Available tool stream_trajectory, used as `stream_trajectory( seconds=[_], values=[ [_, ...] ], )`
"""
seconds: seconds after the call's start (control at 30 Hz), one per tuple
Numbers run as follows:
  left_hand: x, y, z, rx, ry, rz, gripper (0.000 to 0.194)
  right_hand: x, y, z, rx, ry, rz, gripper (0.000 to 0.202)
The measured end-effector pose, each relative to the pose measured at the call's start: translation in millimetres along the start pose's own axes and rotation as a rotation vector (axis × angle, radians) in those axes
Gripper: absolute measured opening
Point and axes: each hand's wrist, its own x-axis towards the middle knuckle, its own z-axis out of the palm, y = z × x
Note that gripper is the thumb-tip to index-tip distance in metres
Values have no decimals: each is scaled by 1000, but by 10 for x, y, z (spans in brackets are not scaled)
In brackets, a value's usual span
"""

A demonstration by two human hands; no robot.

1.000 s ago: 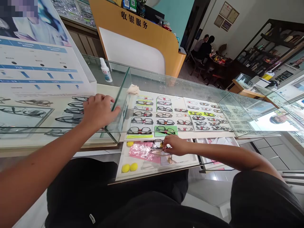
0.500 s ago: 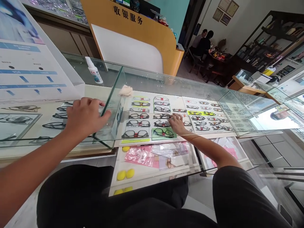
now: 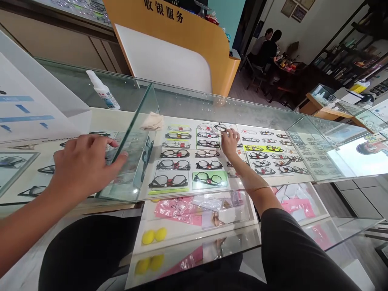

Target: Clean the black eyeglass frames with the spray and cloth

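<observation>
My right hand [image 3: 230, 142] reaches over the rows of spectacles in the glass display case, its fingers pinched at a dark-rimmed pair of eyeglasses [image 3: 220, 127]. Those glasses sit at a tilt beside the back rows. Below the wrist lie more eyeglasses, among them a pair on a green card [image 3: 209, 179] and a black pair [image 3: 168, 181]. On the left, my left hand [image 3: 83, 163] is beside the upright glass divider [image 3: 133, 129], thumb stretched away from the bent fingers. The thumb tip overlaps the divider's edge; whether it presses on it I cannot tell.
A white spray bottle [image 3: 103, 91] and a folded cloth [image 3: 152, 121] are near the divider. A printed stand [image 3: 24, 101] leans at the far left. Beneath the case, an open drawer [image 3: 172, 235] holds pink packets and yellow balls. Two people [image 3: 269, 48] sit at the back.
My right hand has moved back toward the rear rows, and a pair of eyeglasses now shows at its fingertips. My left hand appears farther left and lower as the view shifts.
</observation>
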Motion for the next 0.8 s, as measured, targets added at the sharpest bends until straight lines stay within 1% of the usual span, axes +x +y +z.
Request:
stream_trajectory(
  seconds=[0.07, 0.17, 0.27, 0.37, 0.43, 0.53, 0.67, 0.8],
  values=[
    [2, -8, 20, 2, 12, -5, 70, 181, 230, -9, -31, 3, 76, 39],
    [4, -35, 64, 14, 50, -3, 72, 351, 614, -15, -91, -73, 98, 40],
    [2, -59, 84, 35, 56, -7, 72, 402, 936, 47, -163, -197, 16, 41],
    [-1, -66, 65, 42, 29, -18, 71, 388, 1147, 158, -206, -304, -78, 40],
    [-1, -69, 54, 47, 25, -19, 71, 378, 1232, 226, -197, -350, -119, 39],
    [0, -86, 64, 53, 47, -9, 68, 396, 1296, 299, -172, -384, -143, 38],
    [-2, -112, 90, 39, 66, 12, 64, 469, 1302, 359, -147, -400, -149, 37],
    [-7, -69, 48, 32, 26, -45, 62, 532, 1282, 397, -125, -400, -136, 38]
  ],
)
